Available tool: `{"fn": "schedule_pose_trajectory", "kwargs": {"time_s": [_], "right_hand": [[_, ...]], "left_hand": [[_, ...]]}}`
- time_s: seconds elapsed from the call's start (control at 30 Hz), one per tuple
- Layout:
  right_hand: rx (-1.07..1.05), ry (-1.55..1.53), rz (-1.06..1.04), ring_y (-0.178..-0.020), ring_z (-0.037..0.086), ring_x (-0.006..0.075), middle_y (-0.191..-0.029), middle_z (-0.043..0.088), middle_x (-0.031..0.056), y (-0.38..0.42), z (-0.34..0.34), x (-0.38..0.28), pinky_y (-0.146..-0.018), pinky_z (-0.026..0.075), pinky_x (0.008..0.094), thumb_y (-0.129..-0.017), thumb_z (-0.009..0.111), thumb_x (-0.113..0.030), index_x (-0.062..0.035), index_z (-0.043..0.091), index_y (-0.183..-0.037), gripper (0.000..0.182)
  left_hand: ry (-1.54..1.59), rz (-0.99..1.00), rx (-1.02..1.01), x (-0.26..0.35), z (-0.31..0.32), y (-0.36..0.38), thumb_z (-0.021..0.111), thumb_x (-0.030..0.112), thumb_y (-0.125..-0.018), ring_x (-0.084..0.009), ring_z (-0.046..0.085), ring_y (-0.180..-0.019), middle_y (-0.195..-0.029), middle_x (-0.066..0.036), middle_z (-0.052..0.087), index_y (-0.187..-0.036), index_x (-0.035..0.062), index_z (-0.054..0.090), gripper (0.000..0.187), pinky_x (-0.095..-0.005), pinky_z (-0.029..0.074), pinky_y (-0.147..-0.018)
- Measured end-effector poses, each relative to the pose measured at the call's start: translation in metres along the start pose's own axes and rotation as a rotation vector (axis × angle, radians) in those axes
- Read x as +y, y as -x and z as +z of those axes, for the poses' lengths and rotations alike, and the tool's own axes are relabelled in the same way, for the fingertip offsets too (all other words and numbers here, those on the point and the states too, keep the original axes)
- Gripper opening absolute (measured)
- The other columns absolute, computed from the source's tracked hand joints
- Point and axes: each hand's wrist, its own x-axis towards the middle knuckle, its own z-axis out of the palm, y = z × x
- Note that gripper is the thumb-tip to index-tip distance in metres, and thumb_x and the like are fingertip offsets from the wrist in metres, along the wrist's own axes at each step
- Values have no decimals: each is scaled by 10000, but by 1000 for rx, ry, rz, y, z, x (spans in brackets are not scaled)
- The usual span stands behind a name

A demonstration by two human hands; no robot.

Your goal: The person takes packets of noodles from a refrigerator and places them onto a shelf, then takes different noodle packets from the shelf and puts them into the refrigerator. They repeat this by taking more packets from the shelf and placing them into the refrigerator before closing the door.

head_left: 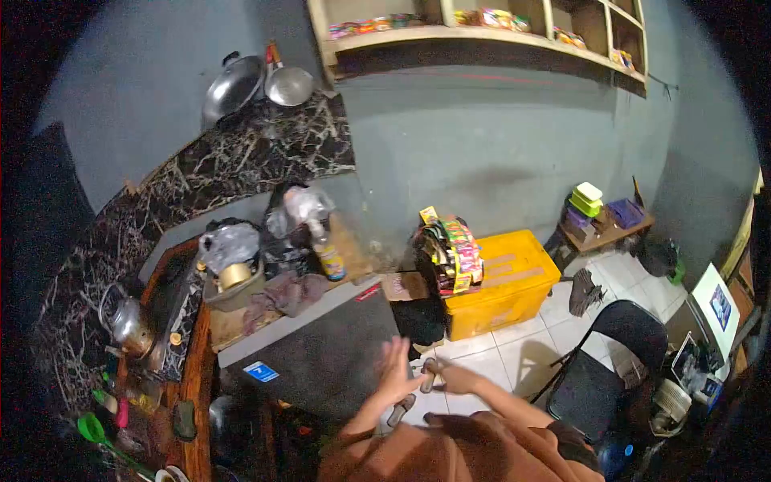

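My left hand (393,371) is raised in front of the grey fridge (317,353), fingers stretched upward and nothing visible in it. Beside it on the right, my right hand (459,379) is held low over the tiled floor; its fingers are small and blurred, and I cannot tell whether they grip anything. A greyish elongated shape (431,374) overlaps its fingertips in this view. Another similar shape (401,410) appears below my left hand, near the brown clothing (450,450) on my body.
Packets hang beside a yellow box (514,273). Behind a black folding chair (598,377) stands a low table (606,229) with plastic containers. A spray bottle (328,255) and cloth (287,301) sit on the fridge. A kettle (128,321) is on the left; wall shelves (482,34) hold packets.
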Motion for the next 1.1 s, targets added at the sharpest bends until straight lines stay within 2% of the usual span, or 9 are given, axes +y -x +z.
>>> {"fn": "schedule_pose_trajectory", "kwargs": {"time_s": [0.03,0.2,0.33,0.57,0.73,0.93,1.03,1.07,1.1], "right_hand": [[93,-69,25,-1210,276,387,-1273,286,305,28,-30,5,-986,282,389,-733,611,-301,-79,380,-1255,613],[435,-64,109,-1189,306,396,-1276,295,281,91,-96,73,-950,331,413,-724,625,-238,-74,394,-1223,573],[545,-22,121,-1148,357,405,-1294,271,263,111,-139,89,-922,360,411,-719,633,-230,-72,379,-1232,594],[672,22,10,-1134,382,378,-1320,257,201,92,-250,106,-922,366,390,-714,641,-157,-110,345,-1263,626],[784,269,-116,-1100,427,348,-1318,272,168,51,-374,89,-881,407,394,-682,633,-93,-136,376,-1242,617],[1053,749,-363,-1066,459,323,-1272,341,148,-33,-545,64,-838,442,389,-645,614,-61,-138,441,-1161,549],[1241,983,-485,-1053,464,315,-1224,400,132,-73,-613,51,-820,452,369,-646,615,-70,-126,475,-1103,482],[1293,1014,-509,-1031,479,310,-1203,423,123,-85,-631,49,-813,454,374,-657,608,-83,-121,481,-1092,455],[1311,997,-484,-1009,493,310,-1198,426,122,-94,-648,46,-808,455,381,-673,599,-96,-111,477,-1094,438]], "left_hand": [[102,126,-20,12,21,-19,673,330,-674,-391,41,-1285,-1398,-184,88,-1338,46,154,889,-597,111,-972],[-78,269,-359,108,38,-92,630,387,-710,-341,74,-1295,-1406,-152,86,-1353,147,157,833,-579,111,-982],[-39,354,-324,141,37,-131,623,391,-720,-338,50,-1300,-1408,-145,84,-1353,134,163,824,-571,81,-990],[-113,312,264,162,-52,-260,668,269,-689,-366,96,-1285,-1390,-161,125,-1315,132,259,761,-574,91,-988],[-34,406,772,170,-123,-361,679,181,-677,-385,148,-1265,-1367,-186,183,-1293,122,298,727,-474,167,-1013],[-203,575,1017,207,-223,-448,676,221,-675,-380,171,-1259,-1350,-186,224,-1278,123,320,707,-498,161,-1007],[-549,607,1164,215,-272,-486,608,247,-706,-341,166,-1272,-1370,-124,223,-1272,140,333,638,-584,133,-983],[-556,607,1192,219,-286,-497,608,247,-706,-341,166,-1272,-1370,-124,223,-1272,140,333,638,-584,133,-983],[-471,589,1165,226,-297,-505,567,177,-737,-340,186,-1263,-1347,-178,225,-1291,77,257,643,-487,161,-1004]]}}
